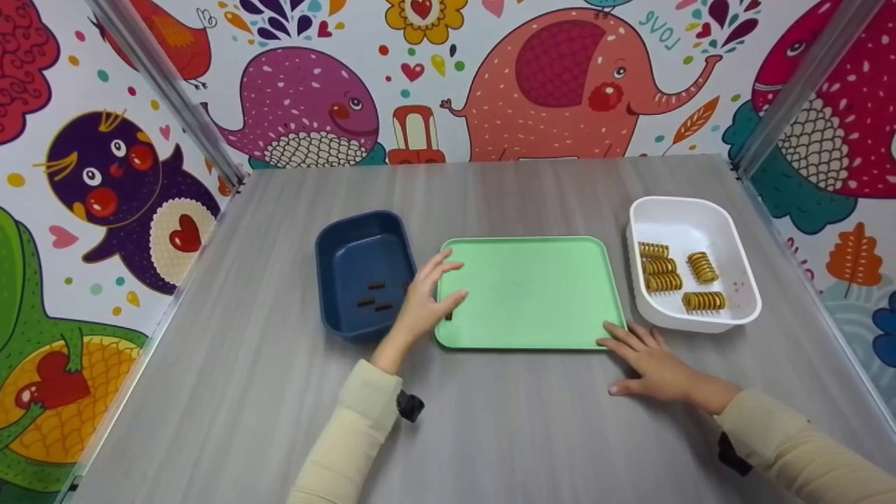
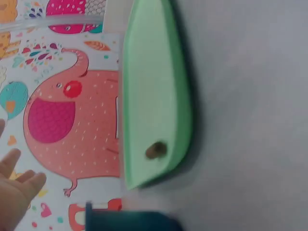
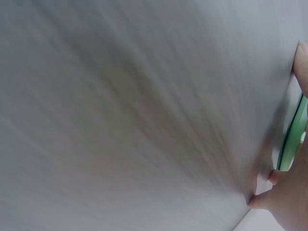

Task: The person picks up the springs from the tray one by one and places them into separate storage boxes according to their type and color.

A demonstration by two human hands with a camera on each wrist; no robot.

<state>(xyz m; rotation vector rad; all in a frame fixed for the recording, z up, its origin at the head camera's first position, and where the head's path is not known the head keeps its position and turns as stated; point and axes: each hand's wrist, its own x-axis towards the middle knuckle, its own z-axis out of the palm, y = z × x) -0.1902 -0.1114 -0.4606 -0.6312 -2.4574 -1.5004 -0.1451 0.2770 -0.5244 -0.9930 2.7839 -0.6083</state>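
Note:
My left hand (image 1: 422,299) hovers over the left edge of the green tray (image 1: 532,294), fingers spread and holding nothing. Below it, partly hidden in the head view, a small dark brown piece (image 1: 449,316) lies at the tray's near left corner; the left wrist view shows this brown piece (image 2: 156,150) blurred, inside the rim. My right hand (image 1: 654,367) rests on the table with its fingers spread, fingertips at the tray's near right corner. Left of the tray, the dark blue bin (image 1: 364,241) holds several small dark brown pieces (image 1: 376,285).
Right of the tray stands a white bin (image 1: 700,217) with several brass-coloured coil springs (image 1: 703,267). The grey table (image 1: 490,427) ends at cartoon-printed walls (image 1: 434,84) behind and on both sides, with metal posts (image 1: 171,91) at the corners.

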